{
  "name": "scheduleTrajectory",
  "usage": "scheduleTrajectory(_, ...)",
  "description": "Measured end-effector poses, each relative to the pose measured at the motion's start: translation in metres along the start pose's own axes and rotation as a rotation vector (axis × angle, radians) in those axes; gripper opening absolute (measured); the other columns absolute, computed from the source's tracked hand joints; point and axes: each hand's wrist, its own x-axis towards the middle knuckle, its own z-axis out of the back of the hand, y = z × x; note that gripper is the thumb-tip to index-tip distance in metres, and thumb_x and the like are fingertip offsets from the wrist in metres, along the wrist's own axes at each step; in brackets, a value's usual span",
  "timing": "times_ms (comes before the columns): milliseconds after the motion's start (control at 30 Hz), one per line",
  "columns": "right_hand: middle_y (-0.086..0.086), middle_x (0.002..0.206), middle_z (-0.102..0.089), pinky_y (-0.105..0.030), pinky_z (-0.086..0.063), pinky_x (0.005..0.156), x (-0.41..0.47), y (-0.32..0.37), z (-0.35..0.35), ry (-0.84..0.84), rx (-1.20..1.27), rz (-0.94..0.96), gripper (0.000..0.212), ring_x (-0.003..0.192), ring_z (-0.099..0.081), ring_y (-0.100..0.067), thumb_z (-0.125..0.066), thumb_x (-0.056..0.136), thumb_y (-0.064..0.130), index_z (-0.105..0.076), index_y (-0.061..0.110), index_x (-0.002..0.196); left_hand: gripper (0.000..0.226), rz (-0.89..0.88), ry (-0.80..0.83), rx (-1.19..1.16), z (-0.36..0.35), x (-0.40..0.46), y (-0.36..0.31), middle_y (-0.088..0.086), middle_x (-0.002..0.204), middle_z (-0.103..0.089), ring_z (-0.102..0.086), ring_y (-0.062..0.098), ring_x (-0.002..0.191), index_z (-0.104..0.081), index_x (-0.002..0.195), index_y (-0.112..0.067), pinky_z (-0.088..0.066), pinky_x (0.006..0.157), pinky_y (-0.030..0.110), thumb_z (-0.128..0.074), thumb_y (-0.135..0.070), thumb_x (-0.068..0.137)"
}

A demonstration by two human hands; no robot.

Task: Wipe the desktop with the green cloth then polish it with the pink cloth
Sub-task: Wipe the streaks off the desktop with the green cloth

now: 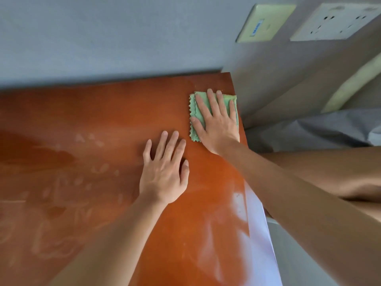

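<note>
The green cloth (214, 114), folded into a pad with zigzag edges, is pressed flat onto the desktop (107, 124) by the right hand (217, 124), whose fingers are laid straight and slightly spread across it. The cloth is located under that hand, at the far right corner of the desktop, with its right edge lying along the desktop's side edge. The left hand (165, 170) is rested palm-down directly on the bare wood, just beside and nearer than the right hand, with fingers extended and nothing held. Pale smudges, possibly dust or dried residue, are seen to the left of the left hand. Two wall plates (266, 22) are mounted beyond the right hand.
</note>
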Motion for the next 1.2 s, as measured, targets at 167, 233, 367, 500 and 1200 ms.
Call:
scheduleTrajectory(167,-0.002,0.168,0.004,-0.052,0.002,0.123,-0.048,0.008,-0.011,0.009,0.005,0.028,0.066,0.153,0.012,-0.024,-0.005,0.101,0.058,0.002,0.03,0.159,0.058,0.0,0.008,-0.01,0.001,0.0,0.0,0.007,0.164,-0.032,-0.022,0.028,0.154,-0.046,0.151,-0.015,-0.016,0.123,0.058,-0.036,-0.042,0.101)
scheduleTrajectory(233,-0.003,0.168,0.001,-0.053,-0.001,0.123,-0.068,0.012,-0.016,0.009,0.016,0.054,0.066,0.153,0.009,-0.025,-0.005,0.101,0.058,-0.003,0.029,0.16,0.058,-0.001,0.002,-0.024,0.001,0.001,0.0,0.007,0.163,-0.033,-0.023,0.028,0.154,-0.048,0.15,-0.015,-0.016,0.123,0.058,-0.036,-0.042,0.101)
scheduleTrajectory(367,-0.002,0.168,-0.002,-0.053,0.0,0.123,-0.07,0.012,-0.018,0.018,-0.003,0.064,0.066,0.154,0.008,-0.024,-0.003,0.1,0.06,-0.004,0.031,0.159,0.058,-0.001,0.011,-0.041,0.003,0.0,-0.001,0.007,0.163,-0.033,-0.023,0.028,0.154,-0.047,0.151,-0.015,-0.015,0.123,0.058,-0.035,-0.041,0.1)
scheduleTrajectory(500,0.001,0.168,-0.001,-0.049,0.003,0.123,-0.029,0.003,-0.011,0.006,-0.06,0.064,0.065,0.153,0.009,-0.022,-0.008,0.101,0.063,-0.001,0.035,0.159,0.057,-0.002,0.003,-0.064,0.002,0.001,-0.001,0.008,0.163,-0.034,-0.024,0.029,0.154,-0.048,0.15,-0.016,-0.016,0.123,0.058,-0.036,-0.042,0.1)
scheduleTrajectory(1200,0.003,0.167,0.004,-0.046,0.009,0.122,0.072,0.003,0.012,0.001,-0.025,0.123,0.065,0.152,0.013,-0.017,-0.006,0.099,0.062,0.002,0.037,0.158,0.056,-0.002,0.009,-0.078,0.001,0.0,0.002,0.008,0.162,-0.036,-0.026,0.029,0.153,-0.048,0.15,-0.017,-0.019,0.122,0.058,-0.037,-0.042,0.101)
